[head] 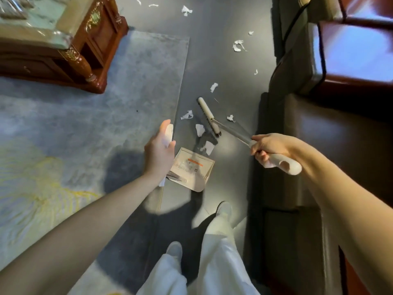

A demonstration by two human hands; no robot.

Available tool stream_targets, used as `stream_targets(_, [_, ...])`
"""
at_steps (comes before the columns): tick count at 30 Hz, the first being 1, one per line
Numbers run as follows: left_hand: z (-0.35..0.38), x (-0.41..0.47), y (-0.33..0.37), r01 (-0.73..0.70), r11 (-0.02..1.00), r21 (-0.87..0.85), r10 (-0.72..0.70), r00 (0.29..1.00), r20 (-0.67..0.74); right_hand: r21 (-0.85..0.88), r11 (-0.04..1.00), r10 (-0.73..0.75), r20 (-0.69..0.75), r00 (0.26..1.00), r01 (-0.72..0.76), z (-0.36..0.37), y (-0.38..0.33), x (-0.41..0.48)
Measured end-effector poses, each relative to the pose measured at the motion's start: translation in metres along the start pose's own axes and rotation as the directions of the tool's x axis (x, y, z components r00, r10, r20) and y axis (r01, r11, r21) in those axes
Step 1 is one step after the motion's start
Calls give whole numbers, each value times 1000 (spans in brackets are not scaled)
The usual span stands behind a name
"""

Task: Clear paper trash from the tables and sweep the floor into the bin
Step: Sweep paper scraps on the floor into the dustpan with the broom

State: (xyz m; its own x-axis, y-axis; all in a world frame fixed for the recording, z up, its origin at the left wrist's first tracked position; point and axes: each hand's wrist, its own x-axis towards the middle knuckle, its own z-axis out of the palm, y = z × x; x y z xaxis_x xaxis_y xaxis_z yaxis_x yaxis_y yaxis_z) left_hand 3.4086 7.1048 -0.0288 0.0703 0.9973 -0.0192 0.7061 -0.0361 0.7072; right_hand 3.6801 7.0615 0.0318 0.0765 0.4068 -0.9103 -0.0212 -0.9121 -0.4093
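While in right hand (268, 149), broom (209, 116) head-down.

grey floor (223, 60), scattered torn paper scraps (238, 46), dustpan (191, 169), broom (209, 117), blue rug (95, 124) at left

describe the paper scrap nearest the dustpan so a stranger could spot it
Find the bare grey floor between the rug and the dark furniture, then the beige dustpan there. The scrap lies just past its far corner; every other scrap sits farther off, beside or beyond the broom head.
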Motion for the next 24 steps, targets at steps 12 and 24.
stream_targets(12, [38, 61, 43, 136, 989, -50, -139, 988, -62, -557, 830, 70, 43, 997, -34, -68, -25, 107])
stream_targets(24, [71, 95, 73, 130, 991, -40, -132, 990, -59, -376, 918, 214, 195, 957, -129, -128, -25, 49])
